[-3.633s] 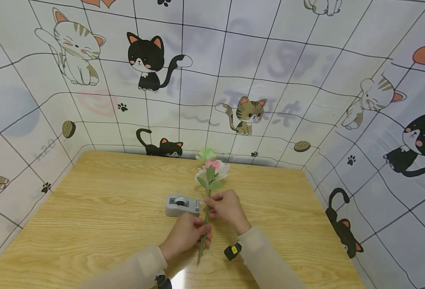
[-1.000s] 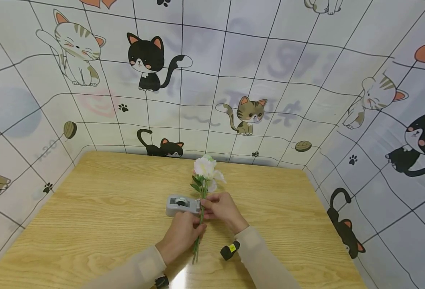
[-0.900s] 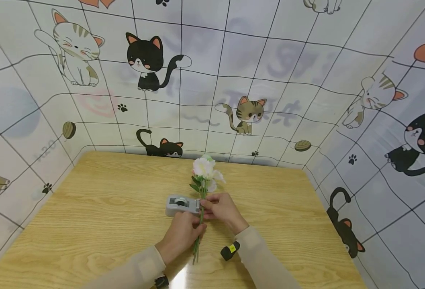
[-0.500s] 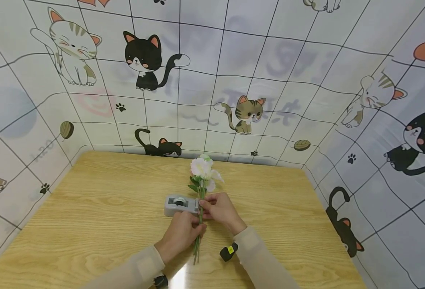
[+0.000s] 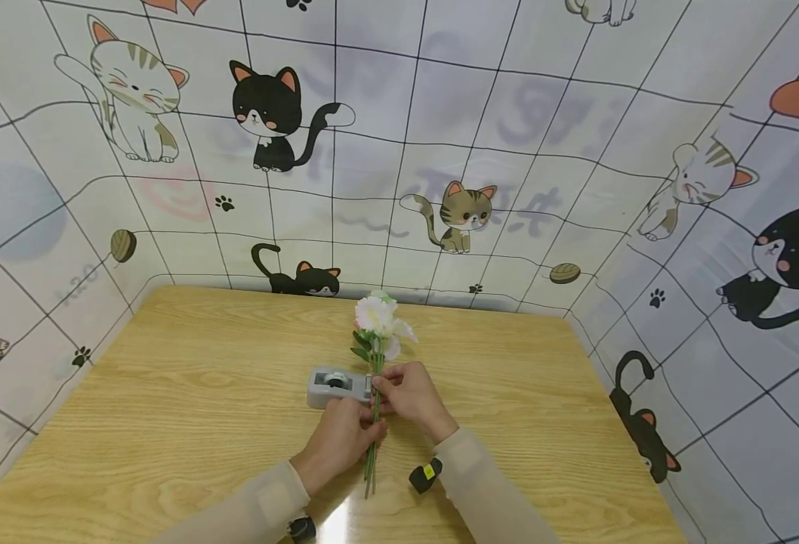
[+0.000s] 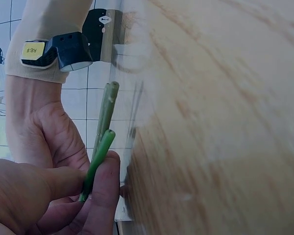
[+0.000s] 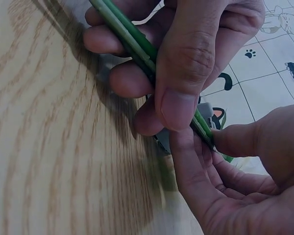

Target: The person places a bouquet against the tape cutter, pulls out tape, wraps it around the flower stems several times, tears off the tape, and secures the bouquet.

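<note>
In the head view a small bunch of flowers with white-pink petals and green leaves is held over the table, blooms pointing away and stem ends toward the front. My left hand grips the lower stems between thumb and fingers. Higher up, just below the leaves, my right hand pinches the same stems. A grey tape dispenser stands just left of the stems, its cutter end partly behind them. From the left wrist, cut stem ends stick out past the fingers. Both hands hold the green stems in the right wrist view.
The wooden table extends on both sides of the hands. A fabric wall with printed cats and grid lines encloses its back and sides. A small black camera is on the right wrist; another sits at the left cuff.
Since the earliest frame the bunch has turned, a white bloom now facing up where pink and leaves showed. Bunch and hands have shifted slightly left, closer to the dispenser; both hands keep hold.
</note>
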Demonstrator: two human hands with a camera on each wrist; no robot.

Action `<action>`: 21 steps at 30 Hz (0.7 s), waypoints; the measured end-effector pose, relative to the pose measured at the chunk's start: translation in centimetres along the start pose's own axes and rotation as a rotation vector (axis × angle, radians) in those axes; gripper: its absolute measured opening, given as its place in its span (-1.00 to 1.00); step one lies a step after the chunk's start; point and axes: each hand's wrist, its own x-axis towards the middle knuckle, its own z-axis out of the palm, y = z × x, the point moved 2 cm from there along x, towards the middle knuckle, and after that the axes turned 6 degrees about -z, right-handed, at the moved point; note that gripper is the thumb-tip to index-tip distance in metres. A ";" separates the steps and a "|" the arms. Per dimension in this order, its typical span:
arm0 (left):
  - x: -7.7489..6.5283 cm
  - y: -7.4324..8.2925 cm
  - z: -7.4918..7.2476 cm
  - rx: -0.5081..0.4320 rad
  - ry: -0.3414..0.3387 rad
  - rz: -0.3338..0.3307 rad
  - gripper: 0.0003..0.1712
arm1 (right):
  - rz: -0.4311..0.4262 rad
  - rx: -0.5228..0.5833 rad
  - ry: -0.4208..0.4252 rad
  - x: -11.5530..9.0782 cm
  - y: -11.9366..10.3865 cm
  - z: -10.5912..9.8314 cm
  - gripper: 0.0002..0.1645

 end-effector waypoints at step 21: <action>0.5 -0.3 0.3 -0.095 -0.084 -0.076 -0.83 | 0.074 0.188 0.001 -0.1 1.1 -0.8 -0.76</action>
